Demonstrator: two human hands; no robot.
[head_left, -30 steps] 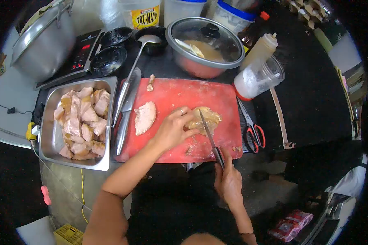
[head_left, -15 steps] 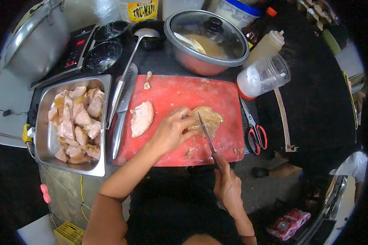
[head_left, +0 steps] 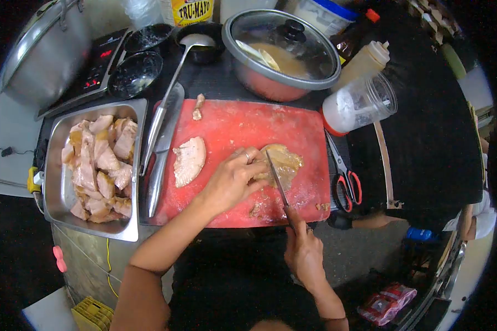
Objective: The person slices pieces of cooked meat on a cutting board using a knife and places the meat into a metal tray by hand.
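Observation:
On the red cutting board (head_left: pixel 243 124), my left hand (head_left: pixel 234 179) presses its bent fingers onto a piece of cooked chicken (head_left: pixel 288 163) with brownish skin. My right hand (head_left: pixel 305 251) is wrapped around the handle of a kitchen knife (head_left: pixel 278 179). Its blade lies across the chicken, just right of my left fingertips; how deep it cuts I cannot tell. A pale slice of chicken (head_left: pixel 190 161) lies apart on the board's left side. A small bone-like scrap (head_left: pixel 199 107) sits near the top edge.
Left of the board are a steel tray (head_left: pixel 139 182) of chicken pieces, a large knife (head_left: pixel 159 176) and a ladle (head_left: pixel 160 116). Behind stands a lidded pot (head_left: pixel 259 83). Scissors (head_left: pixel 345 179) and a clear jar (head_left: pixel 359 105) are at right. A person's arm (head_left: pixel 469 220) shows far right.
The view has shifted slightly. My hands, the knife and the chicken keep nearly the same places on the board. At the far right, a person nearby has moved.

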